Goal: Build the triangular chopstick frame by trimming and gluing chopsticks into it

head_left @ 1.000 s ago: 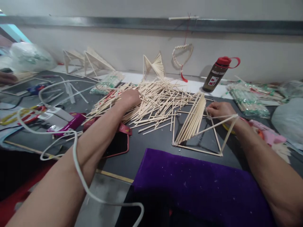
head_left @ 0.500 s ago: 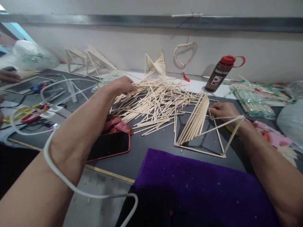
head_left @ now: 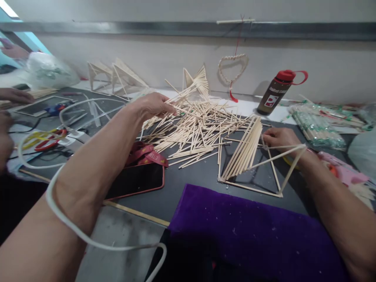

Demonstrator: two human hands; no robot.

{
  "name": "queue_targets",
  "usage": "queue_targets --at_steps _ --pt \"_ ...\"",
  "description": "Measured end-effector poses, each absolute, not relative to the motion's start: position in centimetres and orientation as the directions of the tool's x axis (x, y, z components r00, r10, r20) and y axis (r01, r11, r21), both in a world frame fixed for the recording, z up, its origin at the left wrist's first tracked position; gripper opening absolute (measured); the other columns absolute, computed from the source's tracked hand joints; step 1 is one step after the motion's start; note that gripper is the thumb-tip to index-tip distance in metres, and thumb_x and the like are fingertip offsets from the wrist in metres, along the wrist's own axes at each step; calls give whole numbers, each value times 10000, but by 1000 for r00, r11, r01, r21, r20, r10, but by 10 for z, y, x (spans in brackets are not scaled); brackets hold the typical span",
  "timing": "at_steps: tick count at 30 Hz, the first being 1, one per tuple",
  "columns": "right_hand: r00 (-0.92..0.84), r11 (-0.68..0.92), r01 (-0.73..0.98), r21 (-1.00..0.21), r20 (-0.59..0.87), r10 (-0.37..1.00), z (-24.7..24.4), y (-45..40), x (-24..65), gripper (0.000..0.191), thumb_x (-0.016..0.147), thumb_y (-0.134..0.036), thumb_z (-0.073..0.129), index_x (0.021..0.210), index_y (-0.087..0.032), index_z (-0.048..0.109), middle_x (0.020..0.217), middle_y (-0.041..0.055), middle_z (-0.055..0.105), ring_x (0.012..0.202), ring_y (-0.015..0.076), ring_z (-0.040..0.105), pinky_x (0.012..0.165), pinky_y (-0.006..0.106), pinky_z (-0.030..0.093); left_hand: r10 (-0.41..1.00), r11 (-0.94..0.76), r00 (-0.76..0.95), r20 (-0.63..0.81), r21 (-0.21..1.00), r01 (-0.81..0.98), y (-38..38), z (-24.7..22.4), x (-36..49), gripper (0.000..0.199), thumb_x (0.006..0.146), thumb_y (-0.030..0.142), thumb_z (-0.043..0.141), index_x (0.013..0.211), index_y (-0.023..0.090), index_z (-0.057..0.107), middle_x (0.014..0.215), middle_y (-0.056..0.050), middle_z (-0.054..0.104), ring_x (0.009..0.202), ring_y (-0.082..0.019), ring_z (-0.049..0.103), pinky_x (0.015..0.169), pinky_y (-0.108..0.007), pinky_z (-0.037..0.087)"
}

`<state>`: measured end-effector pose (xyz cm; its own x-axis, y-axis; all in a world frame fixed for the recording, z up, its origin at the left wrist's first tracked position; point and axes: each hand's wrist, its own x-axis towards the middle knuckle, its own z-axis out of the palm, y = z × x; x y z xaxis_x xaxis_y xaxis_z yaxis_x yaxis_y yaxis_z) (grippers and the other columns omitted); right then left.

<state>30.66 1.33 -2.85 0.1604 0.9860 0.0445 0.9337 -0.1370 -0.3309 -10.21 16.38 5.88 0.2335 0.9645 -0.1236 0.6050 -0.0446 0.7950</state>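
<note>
Over the left part of a loose pile of thin wooden sticks is my left hand, its fingers closed around a few sticks that rise up and to the right. My right hand pinches the far corner of a stick frame, where a thin stick end shows at the fingertips. This frame stands on the dark table, with a slanted row of sticks filling its left side. A white cable passes over my left forearm.
A phone with a red strap lies under my left forearm. A bottle stands behind the frame. Packed sticks are at right, red pliers at left. A purple cloth covers the near edge. Another person's hand is far left.
My left hand has closed on sticks and lifted them slightly from the pile. My right hand stays at the frame's corner. The view has shifted a little.
</note>
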Motion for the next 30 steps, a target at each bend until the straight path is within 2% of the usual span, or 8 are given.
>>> queue_targets --at_steps 5,10,14,18,24,30 --pt "146 -117 936 -331 64 987 -32 16 310 291 777 -403 514 776 -184 706 678 40 692 657 187 609 581 262 369 939 32 283 -195 869 495 159 52 -106 245 571 66 776 757 143 638 677 -4 662 626 -99 533 543 -238 348" --pt "152 -115 931 -347 80 985 -35 18 312 298 776 -416 520 788 -189 712 671 41 691 647 192 607 562 260 370 919 80 321 -229 905 417 154 46 -114 309 550 156 805 826 147 665 757 -31 700 732 -139 622 546 -217 393" --pt "134 -96 929 -357 83 987 -35 16 312 303 782 -414 521 797 -178 711 685 49 691 647 190 601 563 261 367 920 98 323 -221 929 357 149 43 -118 374 533 133 808 876 184 669 825 -22 708 778 -140 641 566 -211 425" --pt "129 -89 928 -362 89 988 -33 15 311 312 789 -421 524 810 -169 707 679 51 684 652 187 595 576 265 362 921 74 348 -177 955 288 146 42 -122 392 530 77 801 876 173 643 832 -22 704 783 -142 649 571 -210 421" --pt "127 -82 928 -364 103 986 -33 15 312 322 786 -424 526 822 -161 708 690 51 681 657 188 590 571 265 351 927 12 359 -109 965 262 143 40 -126 261 653 132 750 862 144 594 802 0 696 756 -107 603 600 -199 412" --pt "112 -60 927 -369 119 987 -36 16 316 323 783 -434 518 825 -174 705 683 30 677 635 170 586 574 252 360 921 45 364 -139 966 256 143 40 -123 237 659 152 742 861 134 620 844 -36 700 771 -134 608 613 -231 435"
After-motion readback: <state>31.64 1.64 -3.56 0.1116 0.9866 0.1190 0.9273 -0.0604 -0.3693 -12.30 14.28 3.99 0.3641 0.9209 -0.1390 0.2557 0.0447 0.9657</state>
